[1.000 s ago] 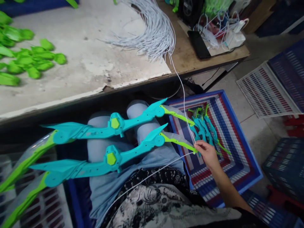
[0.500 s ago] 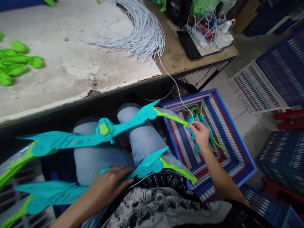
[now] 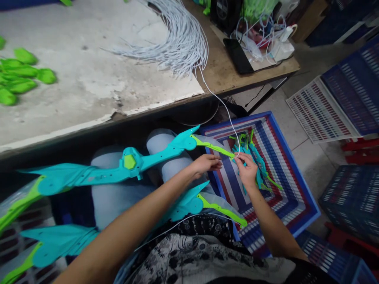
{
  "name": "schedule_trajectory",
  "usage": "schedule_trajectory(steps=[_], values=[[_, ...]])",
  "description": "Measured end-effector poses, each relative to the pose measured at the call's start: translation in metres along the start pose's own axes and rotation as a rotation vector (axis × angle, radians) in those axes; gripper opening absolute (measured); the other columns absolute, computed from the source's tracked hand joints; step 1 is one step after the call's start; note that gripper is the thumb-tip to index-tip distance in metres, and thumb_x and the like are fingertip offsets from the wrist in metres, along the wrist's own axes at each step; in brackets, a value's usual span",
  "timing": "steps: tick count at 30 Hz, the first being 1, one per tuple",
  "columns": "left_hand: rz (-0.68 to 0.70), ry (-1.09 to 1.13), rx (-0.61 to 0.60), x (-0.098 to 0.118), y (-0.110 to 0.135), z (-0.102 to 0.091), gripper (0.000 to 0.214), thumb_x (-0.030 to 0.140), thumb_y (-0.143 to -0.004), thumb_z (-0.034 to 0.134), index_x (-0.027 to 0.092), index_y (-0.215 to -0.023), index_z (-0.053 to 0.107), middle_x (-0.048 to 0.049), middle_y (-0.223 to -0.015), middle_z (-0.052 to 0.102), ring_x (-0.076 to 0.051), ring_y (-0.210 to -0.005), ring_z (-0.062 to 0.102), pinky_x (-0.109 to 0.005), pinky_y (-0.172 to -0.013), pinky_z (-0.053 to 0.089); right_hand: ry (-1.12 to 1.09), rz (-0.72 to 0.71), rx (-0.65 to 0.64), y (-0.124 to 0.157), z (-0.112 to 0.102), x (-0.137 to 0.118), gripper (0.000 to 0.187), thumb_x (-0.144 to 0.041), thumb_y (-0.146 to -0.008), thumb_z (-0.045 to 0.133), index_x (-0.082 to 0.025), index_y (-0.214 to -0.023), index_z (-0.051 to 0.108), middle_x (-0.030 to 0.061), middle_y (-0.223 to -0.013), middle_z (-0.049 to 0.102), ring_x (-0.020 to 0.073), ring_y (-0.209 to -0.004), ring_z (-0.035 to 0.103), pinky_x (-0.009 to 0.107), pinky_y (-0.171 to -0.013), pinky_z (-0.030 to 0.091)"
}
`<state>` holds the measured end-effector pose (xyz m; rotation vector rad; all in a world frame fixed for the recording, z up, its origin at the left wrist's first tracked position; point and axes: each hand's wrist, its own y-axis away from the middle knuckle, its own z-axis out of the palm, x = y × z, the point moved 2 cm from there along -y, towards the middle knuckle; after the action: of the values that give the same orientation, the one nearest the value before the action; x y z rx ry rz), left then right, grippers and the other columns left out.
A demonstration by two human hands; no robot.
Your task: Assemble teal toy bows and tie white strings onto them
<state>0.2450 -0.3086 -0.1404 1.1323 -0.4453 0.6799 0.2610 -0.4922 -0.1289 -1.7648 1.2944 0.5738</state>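
Across my lap lies a turquoise toy bow [image 3: 160, 158] with lime-green tips and a green centre piece. At its right tip my right hand [image 3: 247, 169] pinches a white cord [image 3: 228, 112], which runs up to the bundle on the table. My left hand [image 3: 207, 163] is just left of that tip, its fingers partly curled and apparently holding nothing. Nearer my body rests a second turquoise bow [image 3: 186, 203], partly covered by my left forearm. Another white cord [image 3: 177, 225] trails along it.
On the worktable [image 3: 89, 90] are a thick bundle of white cords [image 3: 189, 43], green pieces [image 3: 22, 75] and a black phone [image 3: 238, 56]. A striped plastic crate [image 3: 284, 157] on my right holds more turquoise and green bows [image 3: 256, 157]. Other crates [image 3: 352, 197] stand farther right.
My left hand has left the nearer bow and moved up and right, close to the farther bow's tip. My right hand stays at that tip with the cord.
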Motion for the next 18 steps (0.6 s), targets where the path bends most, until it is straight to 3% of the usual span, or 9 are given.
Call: schedule_trajectory(steps=[5,9,15,18], values=[[-0.065,0.127,-0.162,-0.006,-0.023,0.021,0.009,0.007,-0.084,0.058,0.010,-0.080,0.066,-0.0065,-0.073,0.068,-0.012,-0.063,0.065,-0.023,-0.064,0.054,0.047,-0.087,-0.034,0.002,0.002,0.002,0.009,-0.026,-0.087,0.063,-0.021,-0.083,0.069,0.0051,-0.091,0.072,0.0197,-0.091,0.063,0.038,-0.081,0.052],[-0.075,0.114,-0.215,-0.006,-0.030,0.029,0.012,0.012,-0.084,0.063,0.009,-0.073,0.064,-0.0067,-0.067,0.067,-0.011,-0.061,0.065,-0.021,-0.063,0.054,0.085,-0.143,-0.052,0.003,0.003,0.002,0.010,-0.025,-0.088,0.061,-0.021,-0.083,0.068,0.0061,-0.096,0.071,0.0201,-0.093,0.063,0.039,-0.084,0.051],[-0.028,0.015,-0.125,-0.005,-0.032,0.035,0.021,0.015,-0.086,0.061,0.011,-0.065,0.059,-0.0041,-0.054,0.062,-0.011,-0.048,0.060,-0.020,-0.051,0.049,0.136,-0.156,-0.136,0.005,0.005,0.004,0.014,-0.033,-0.087,0.063,-0.022,-0.095,0.066,0.0069,-0.098,0.071,0.0223,-0.097,0.063,0.043,-0.089,0.051],[0.038,-0.053,-0.012,0.003,-0.005,0.011,0.024,0.016,-0.085,0.059,0.014,-0.062,0.053,-0.0011,-0.051,0.060,-0.010,-0.041,0.055,-0.020,-0.044,0.044,0.128,-0.082,-0.113,0.008,0.005,0.008,0.031,-0.034,-0.085,0.065,-0.020,-0.113,0.060,0.0090,-0.101,0.069,0.0215,-0.096,0.064,0.039,-0.084,0.053]])
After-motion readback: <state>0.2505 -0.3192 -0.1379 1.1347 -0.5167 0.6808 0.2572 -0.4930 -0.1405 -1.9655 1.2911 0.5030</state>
